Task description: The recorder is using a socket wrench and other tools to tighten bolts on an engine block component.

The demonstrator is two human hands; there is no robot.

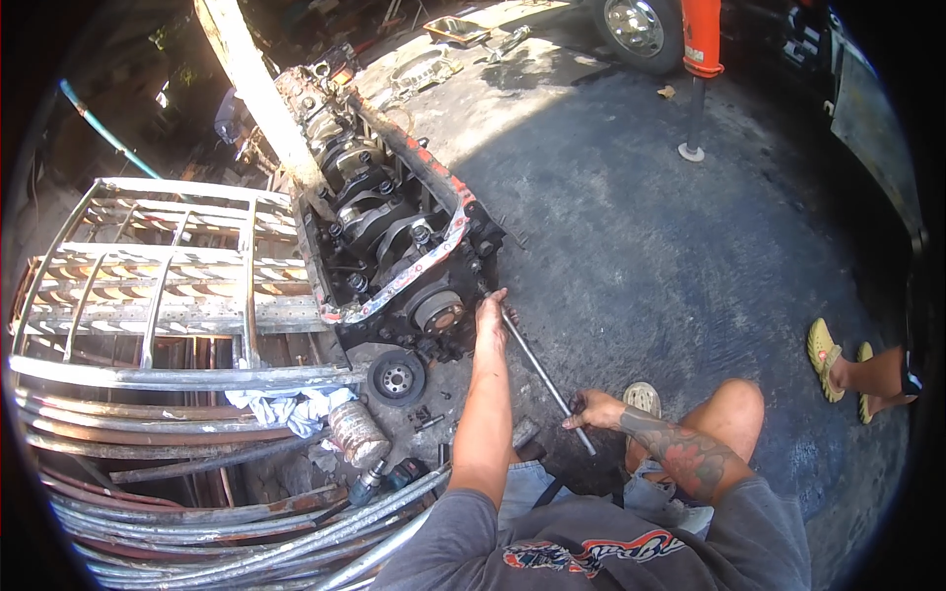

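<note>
An engine block (pixel 394 276) lies with its crankshaft (pixel 394 236) exposed and red patches along its flange. My left hand (pixel 491 313) grips the upper end of a long steel bar (pixel 540 369) at the engine's near right corner, beside a round hub (pixel 441 313). My right hand (pixel 591 409) holds the bar near its lower end. Below the engine on the ground are a black pulley (pixel 396 377), some small dark metal parts (pixel 429 422), a battered can (pixel 358 435) and a white-blue rag (pixel 278 409).
Metal frames (pixel 177 266) and stacked pipes (pixel 197 512) fill my left, with a wooden beam (pixel 256 94) behind. A power tool (pixel 399 476) lies below. A red cylinder stand (pixel 702 39), a wheel (pixel 631 28) and another person's sandalled feet (pixel 828 360) are on the right.
</note>
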